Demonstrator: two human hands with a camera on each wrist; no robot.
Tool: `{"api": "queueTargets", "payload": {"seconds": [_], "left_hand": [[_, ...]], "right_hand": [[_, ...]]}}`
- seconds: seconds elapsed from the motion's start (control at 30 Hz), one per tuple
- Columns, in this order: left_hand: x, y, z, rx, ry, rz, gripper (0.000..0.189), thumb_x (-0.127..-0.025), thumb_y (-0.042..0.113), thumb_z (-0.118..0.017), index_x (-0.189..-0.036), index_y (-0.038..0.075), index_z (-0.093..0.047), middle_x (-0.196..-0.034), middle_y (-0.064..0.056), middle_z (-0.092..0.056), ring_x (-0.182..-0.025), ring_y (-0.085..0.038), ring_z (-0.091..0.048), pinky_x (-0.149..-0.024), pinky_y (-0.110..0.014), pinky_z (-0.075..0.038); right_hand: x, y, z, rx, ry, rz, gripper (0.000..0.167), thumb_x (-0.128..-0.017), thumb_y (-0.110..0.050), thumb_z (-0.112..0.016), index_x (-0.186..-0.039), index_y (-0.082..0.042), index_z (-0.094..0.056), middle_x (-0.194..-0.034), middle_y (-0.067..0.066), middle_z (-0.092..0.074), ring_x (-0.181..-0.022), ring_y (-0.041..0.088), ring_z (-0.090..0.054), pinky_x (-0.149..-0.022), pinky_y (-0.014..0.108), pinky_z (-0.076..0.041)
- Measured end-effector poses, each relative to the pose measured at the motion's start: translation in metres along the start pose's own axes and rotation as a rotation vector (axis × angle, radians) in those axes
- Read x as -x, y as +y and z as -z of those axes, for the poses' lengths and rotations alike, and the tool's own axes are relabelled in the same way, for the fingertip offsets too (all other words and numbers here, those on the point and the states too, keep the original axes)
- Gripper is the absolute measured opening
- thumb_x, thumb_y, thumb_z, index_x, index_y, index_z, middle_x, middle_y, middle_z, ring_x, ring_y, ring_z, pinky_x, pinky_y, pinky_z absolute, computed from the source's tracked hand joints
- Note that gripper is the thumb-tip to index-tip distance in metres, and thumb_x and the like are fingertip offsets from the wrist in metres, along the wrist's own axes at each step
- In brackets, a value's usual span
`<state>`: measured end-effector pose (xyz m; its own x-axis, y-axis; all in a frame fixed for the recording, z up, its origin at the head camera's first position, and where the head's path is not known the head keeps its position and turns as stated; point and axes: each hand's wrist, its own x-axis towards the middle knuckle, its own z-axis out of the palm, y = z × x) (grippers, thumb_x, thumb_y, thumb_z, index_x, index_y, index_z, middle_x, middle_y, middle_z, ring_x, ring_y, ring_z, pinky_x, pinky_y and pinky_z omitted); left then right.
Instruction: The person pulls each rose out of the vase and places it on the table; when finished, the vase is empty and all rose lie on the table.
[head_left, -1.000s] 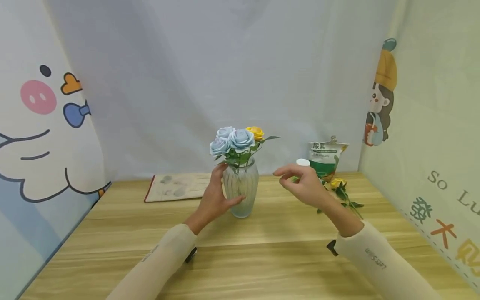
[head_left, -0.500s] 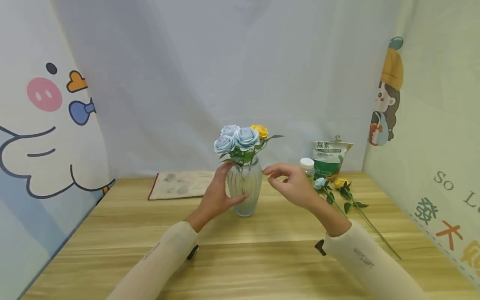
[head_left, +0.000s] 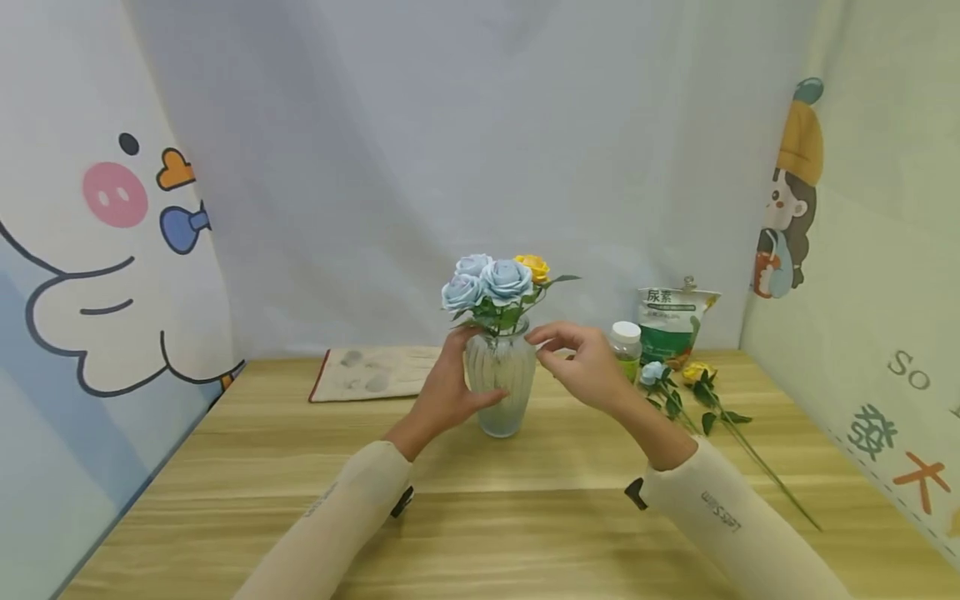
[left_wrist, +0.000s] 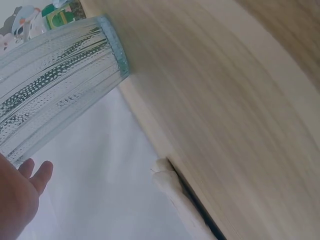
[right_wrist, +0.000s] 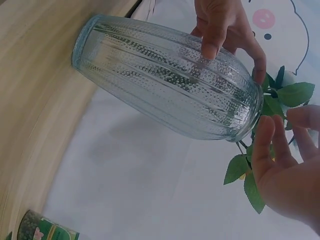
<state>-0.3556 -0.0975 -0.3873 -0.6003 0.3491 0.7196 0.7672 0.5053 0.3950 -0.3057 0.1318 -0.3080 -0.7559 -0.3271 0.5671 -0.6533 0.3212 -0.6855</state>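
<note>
Head view: A person's left hand (head_left: 448, 379) curled round the left side of a clear ribbed vase (head_left: 501, 383), upright on the wooden table (head_left: 517, 533), thumb across its front. The right hand (head_left: 588, 371), fingers loosely bent and apparently empty, hovered by the rim. Three blue roses (head_left: 506, 281) and a yellow rose (head_left: 531, 268) filled the mouth. A loose blue rose (head_left: 653, 372) and a loose yellow rose (head_left: 697, 372) lay to the right, partly behind the forearm, near a white-capped bottle (head_left: 625, 350) and a clipped pouch (head_left: 667, 329); a beige cloth (head_left: 375, 372) lay left.

Left wrist view: The vase's base met the tabletop; a firm, gentle hold seemed best against tipping.

Right wrist view: Green leaves (right_wrist: 295, 94) crowded the rim beside the right fingertips, calling for a light touch. Whether fingers met glass could not be told.
</note>
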Motion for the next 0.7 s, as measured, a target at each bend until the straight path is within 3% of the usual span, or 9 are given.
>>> {"api": "queueTargets", "payload": {"seconds": [0.23, 0.5, 0.7], "left_hand": [[0.002, -0.003, -0.001, -0.005, -0.009, -0.025, 0.102, -0.074, 0.027, -0.089, -0.151, 0.011, -0.023, -0.150, -0.013, -0.035, -0.138, -0.029, -0.039, -0.110, -0.049, -0.037], [0.004, -0.001, 0.003, -0.027, -0.032, -0.033, 0.103, -0.074, 0.025, -0.088, -0.152, 0.010, -0.022, -0.152, -0.018, -0.032, -0.139, -0.034, -0.037, -0.110, -0.052, -0.036], [0.002, 0.003, 0.002, -0.001, -0.044, 0.016, 0.101, -0.074, 0.025, -0.089, -0.151, 0.008, -0.025, -0.150, -0.018, -0.034, -0.137, -0.034, -0.039, -0.108, -0.053, -0.037]], "right_hand": [[-0.003, -0.005, -0.006, -0.004, -0.002, 0.008, 0.017, -0.090, 0.002, -0.061, -0.104, 0.001, -0.072, -0.109, 0.015, -0.070, -0.088, 0.023, -0.065, -0.064, 0.029, -0.052], [-0.010, 0.000, -0.004, -0.019, 0.014, -0.021, 0.017, -0.090, 0.004, -0.060, -0.103, 0.005, -0.071, -0.112, 0.017, -0.069, -0.092, 0.033, -0.068, -0.066, 0.031, -0.055], [-0.012, 0.000, -0.003, 0.056, 0.036, -0.094, 0.018, -0.090, 0.001, -0.059, -0.102, 0.005, -0.072, -0.112, 0.017, -0.069, -0.094, 0.034, -0.067, -0.064, 0.033, -0.054]]}}
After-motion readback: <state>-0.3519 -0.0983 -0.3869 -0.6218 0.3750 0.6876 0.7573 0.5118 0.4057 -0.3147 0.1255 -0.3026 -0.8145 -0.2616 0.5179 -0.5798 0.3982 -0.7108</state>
